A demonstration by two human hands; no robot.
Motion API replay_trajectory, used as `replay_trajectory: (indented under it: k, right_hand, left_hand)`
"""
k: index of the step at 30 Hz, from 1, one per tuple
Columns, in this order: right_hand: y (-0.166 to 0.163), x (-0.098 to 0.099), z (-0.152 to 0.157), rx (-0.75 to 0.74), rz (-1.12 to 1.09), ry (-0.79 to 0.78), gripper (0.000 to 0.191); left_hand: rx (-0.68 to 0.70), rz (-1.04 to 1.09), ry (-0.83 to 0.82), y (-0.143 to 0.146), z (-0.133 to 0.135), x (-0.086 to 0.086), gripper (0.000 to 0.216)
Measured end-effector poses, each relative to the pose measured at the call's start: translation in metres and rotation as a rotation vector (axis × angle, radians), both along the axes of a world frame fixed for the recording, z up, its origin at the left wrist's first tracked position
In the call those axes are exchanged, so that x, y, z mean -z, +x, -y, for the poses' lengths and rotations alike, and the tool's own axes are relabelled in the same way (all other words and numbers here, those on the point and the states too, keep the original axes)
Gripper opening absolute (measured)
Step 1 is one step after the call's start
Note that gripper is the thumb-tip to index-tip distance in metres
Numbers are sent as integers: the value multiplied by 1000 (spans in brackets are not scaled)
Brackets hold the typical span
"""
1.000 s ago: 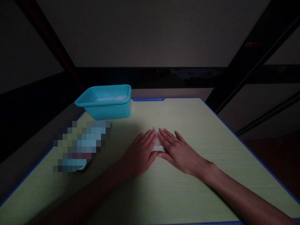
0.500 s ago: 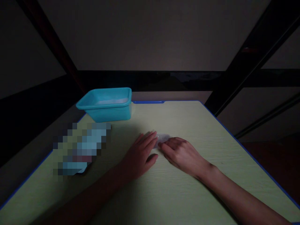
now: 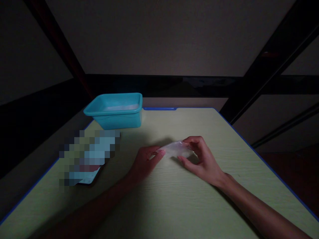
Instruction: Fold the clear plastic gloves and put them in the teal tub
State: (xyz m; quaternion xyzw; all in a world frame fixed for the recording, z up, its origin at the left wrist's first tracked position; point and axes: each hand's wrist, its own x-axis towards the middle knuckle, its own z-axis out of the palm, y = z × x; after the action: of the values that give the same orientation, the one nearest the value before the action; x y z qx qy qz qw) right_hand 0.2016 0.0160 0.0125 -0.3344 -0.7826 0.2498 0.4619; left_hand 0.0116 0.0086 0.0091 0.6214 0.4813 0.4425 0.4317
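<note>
A small translucent plastic bag (image 3: 175,150) is held a little above the tabletop, between my two hands. My left hand (image 3: 146,162) pinches its left end, with the thumb on the near side. My right hand (image 3: 203,159) curls round its right end. The fingertips there touch the upper edge, while the thumb is lower and somewhat apart from them. The bag looks thin and slightly creased; whether anything is inside cannot be made out.
A turquoise plastic basket (image 3: 117,119) with something pale inside stands at the table's back left. Nearer me on the left lies a flat, pixelated object (image 3: 96,156). The pale wood-grain table (image 3: 189,205) has a blue edge; a wall rises behind it.
The bag lay flat under my fingers before and is now lifted and tilted. My left hand has closed from flat to a pinch; my right hand has turned, its thumb moving away from the fingers.
</note>
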Motion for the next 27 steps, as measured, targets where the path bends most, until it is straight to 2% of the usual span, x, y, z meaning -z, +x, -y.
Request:
replay_trajectory:
  k: [3,9,15,19,24,27]
  right_hand:
    - [-5,6,1,9,-91,-48,28]
    - [-10,3,0,-69,-245,-311,34]
    - [-2,-8,-6,-114,-140,-453,22]
    - [-2,-20,-11,-210,0,-559,15]
    - [-13,-39,-23,-209,139,-569,17]
    - [-22,-50,-33,-187,173,-548,19]
  left_hand:
    - [7,65,-53,1,-1,-2,24]
    - [7,218,-156,1,-3,2,21]
    - [-3,335,-253,2,-7,8,41]
    - [-19,386,-297,3,-6,7,43]
    - [-43,436,-337,5,0,5,45]
    - [-80,539,-334,-2,-6,-2,47]
